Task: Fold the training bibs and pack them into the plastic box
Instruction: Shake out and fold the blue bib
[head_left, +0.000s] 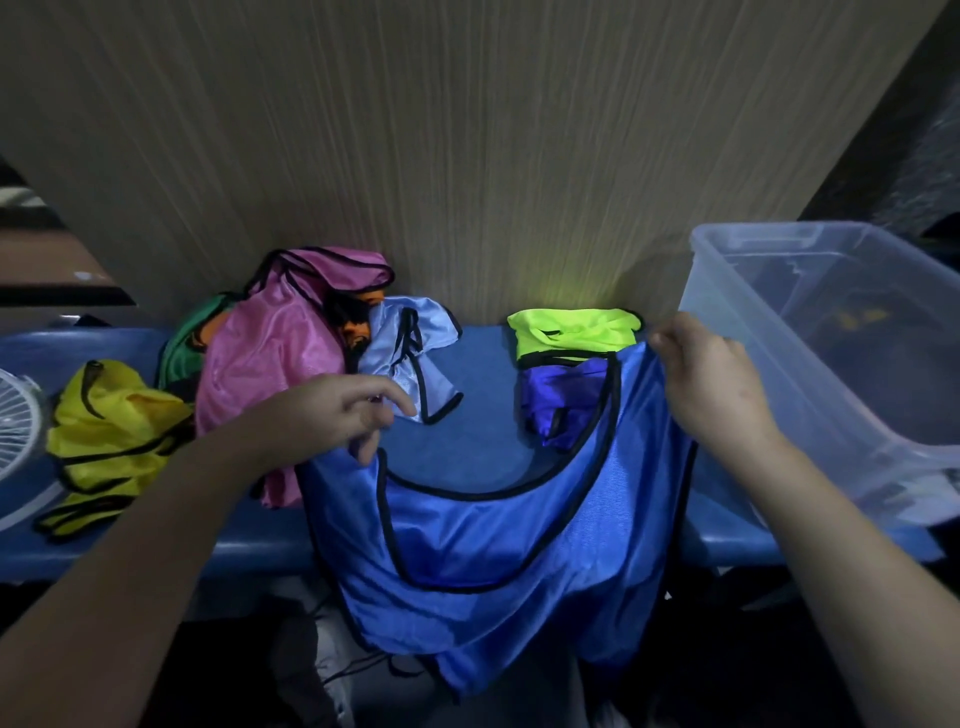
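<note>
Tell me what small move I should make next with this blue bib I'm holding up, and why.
Probably lay the blue bib flat on the blue surface to fold. The left hand and right hand hold its shoulder straps, and most of it hangs over the front edge. The plastic box waits on the right.

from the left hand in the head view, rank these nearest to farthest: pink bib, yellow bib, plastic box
From the left hand:
1. pink bib, right behind it in the pile
2. yellow bib, farther out at the left end
3. plastic box, across at the far right
</note>
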